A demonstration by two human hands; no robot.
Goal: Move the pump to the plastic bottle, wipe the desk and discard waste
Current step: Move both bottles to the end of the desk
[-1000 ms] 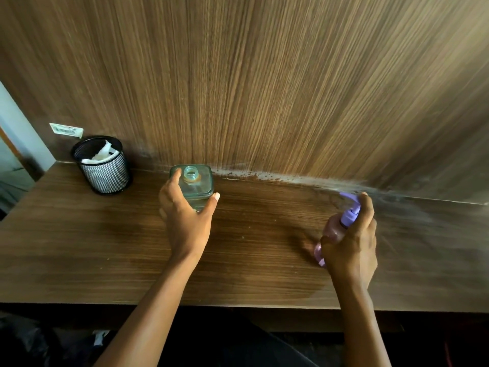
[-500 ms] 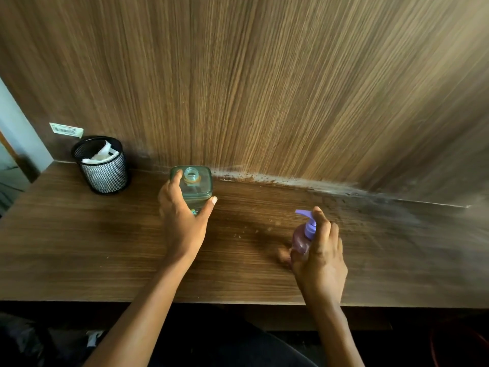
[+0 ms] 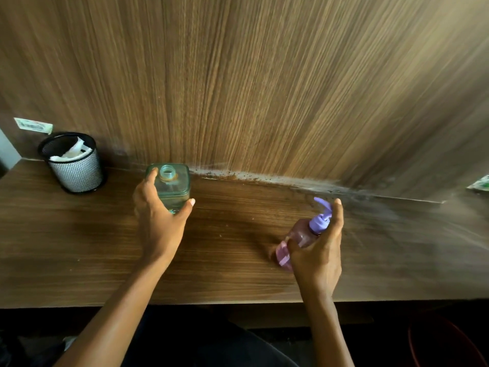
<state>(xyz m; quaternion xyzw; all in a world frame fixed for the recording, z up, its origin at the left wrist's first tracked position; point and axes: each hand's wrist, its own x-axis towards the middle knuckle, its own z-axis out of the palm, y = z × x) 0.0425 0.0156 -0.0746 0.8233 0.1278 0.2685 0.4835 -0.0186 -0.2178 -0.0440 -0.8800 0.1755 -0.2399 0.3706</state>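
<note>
Purple pump bottle (image 3: 300, 241) is now tilting in my right grip (image 3: 317, 254), drawn back rightward from the green plastic bottle (image 3: 172, 189). My left grip (image 3: 158, 221) is clasping that open bottle on the counter (image 3: 79, 260), so I'm readying the pump swap.

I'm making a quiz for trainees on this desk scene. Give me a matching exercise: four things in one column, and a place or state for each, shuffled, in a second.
Things
1. green square bottle
2. pink bottle
3. mesh cup
4. purple pump

Places or states
A. screwed onto a bottle, under the right hand's forefinger
B. neck open, no cap, held by the left hand
C. far left of the desk, white paper inside
D. tilted, gripped in the right hand

Pairs: 1-B, 2-D, 3-C, 4-A
</note>
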